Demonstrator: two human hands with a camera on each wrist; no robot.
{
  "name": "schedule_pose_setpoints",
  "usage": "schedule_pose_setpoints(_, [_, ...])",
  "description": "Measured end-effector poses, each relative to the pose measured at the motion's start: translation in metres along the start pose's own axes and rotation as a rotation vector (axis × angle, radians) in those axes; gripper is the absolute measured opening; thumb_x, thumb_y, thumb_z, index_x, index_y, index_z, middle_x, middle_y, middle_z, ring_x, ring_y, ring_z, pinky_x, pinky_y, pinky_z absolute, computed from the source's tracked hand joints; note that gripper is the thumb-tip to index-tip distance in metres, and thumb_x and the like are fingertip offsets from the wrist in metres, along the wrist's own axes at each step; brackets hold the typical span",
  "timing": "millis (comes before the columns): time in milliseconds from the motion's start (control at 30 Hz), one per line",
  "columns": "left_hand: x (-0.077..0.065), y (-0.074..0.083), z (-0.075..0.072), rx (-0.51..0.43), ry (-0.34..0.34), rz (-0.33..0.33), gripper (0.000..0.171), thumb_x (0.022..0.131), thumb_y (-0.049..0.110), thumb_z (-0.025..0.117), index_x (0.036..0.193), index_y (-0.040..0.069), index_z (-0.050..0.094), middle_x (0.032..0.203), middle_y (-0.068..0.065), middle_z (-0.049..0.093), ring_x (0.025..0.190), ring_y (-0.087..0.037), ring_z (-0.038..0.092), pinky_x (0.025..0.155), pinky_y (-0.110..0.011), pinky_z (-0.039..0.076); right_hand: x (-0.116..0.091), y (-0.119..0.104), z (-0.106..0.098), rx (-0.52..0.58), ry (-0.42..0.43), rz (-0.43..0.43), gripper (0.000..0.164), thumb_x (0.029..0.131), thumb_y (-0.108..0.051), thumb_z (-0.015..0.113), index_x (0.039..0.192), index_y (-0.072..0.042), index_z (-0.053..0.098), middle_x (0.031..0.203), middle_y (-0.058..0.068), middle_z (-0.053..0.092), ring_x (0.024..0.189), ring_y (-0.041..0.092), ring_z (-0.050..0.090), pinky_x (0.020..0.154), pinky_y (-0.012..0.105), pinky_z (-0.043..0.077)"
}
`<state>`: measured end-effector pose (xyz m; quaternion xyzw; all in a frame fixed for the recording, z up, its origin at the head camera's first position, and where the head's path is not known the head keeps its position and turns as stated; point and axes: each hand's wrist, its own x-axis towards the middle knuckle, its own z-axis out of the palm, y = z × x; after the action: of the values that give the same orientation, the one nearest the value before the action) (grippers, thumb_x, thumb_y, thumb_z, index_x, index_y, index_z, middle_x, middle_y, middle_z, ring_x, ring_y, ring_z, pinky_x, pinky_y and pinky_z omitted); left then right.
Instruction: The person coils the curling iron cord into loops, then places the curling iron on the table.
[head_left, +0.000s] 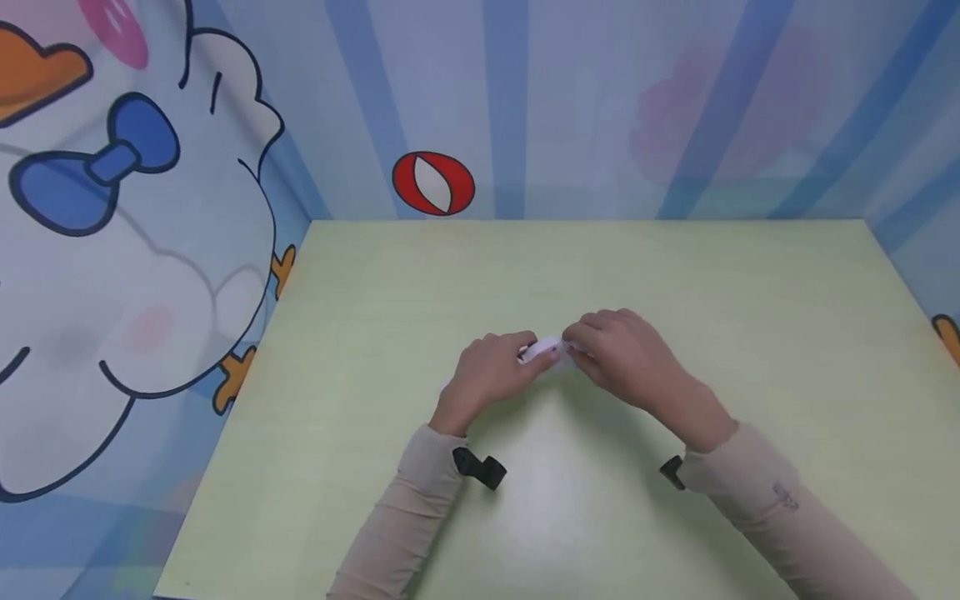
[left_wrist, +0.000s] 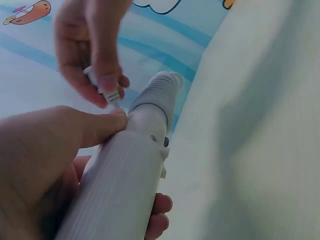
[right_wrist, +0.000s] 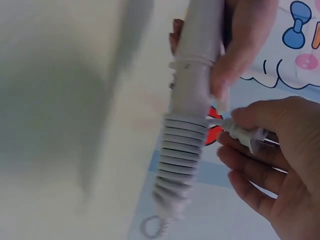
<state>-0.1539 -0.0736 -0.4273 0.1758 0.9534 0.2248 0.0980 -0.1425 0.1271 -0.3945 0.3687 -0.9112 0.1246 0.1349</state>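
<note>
My left hand (head_left: 491, 371) grips a white, ribbed-sided cylindrical device (left_wrist: 117, 182) above the table, its thumb along the narrower neck and its fingers wrapped around the far side. Beyond the neck is a section of stacked rings (right_wrist: 182, 145), perhaps a wound cord, with a small loop (right_wrist: 151, 227) at the tip. Small dark knobs or buttons stick out from the neck's side. My right hand (head_left: 630, 358) pinches a small white piece (right_wrist: 240, 132) with a clear end between thumb and fingers. Its thin tip points at the device beside the rings; whether it touches cannot be told.
Both hands are over a pale yellow-green table (head_left: 360, 333). Cartoon-printed walls rise at its back and left, with a red ball print (head_left: 433, 183) behind the hands. A black strap mount (head_left: 480, 468) is on the left wrist, another (head_left: 672, 472) on the right.
</note>
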Motion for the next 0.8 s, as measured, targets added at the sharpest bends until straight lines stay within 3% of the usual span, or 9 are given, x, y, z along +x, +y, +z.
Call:
schedule_pose_setpoints(233, [0.001,-0.003,-0.008,-0.016,0.023,-0.040,0.041,0.088,0.062,0.041,0.090,0.024,0.055,0.068,0.004,0.053,0.056,-0.012,0.048,0.050,-0.027,0.034,-0.018,-0.007,0.021,0.114,0.188,-0.018,0.031,0.077,-0.010,0.072,0.107,-0.007,0.066,0.104,0.010,0.061,0.082,0.021,0.060,0.068,0.035,0.050])
schedule_pose_setpoints(567, [-0.001,-0.002,-0.016,-0.054,0.011,-0.047,0.041,0.088,0.061,0.043,0.094,0.023,0.057,0.072,0.004,0.056,0.061,-0.012,0.051,0.053,-0.028,0.038,-0.026,-0.015,0.035,0.198,0.303,0.035,0.027,0.082,-0.015,0.068,0.109,-0.007,0.067,0.109,0.011,0.059,0.081,0.018,0.058,0.065,0.032,0.050])
schedule_pose_setpoints(800, [-0.005,0.000,-0.015,-0.068,0.016,-0.061,0.043,0.087,0.061,0.043,0.098,0.022,0.058,0.072,0.004,0.057,0.060,-0.012,0.051,0.052,-0.027,0.037,-0.027,-0.025,0.046,0.343,0.366,0.143,0.031,0.081,-0.006,0.069,0.109,-0.002,0.059,0.106,0.009,0.057,0.084,0.014,0.059,0.069,0.028,0.051])
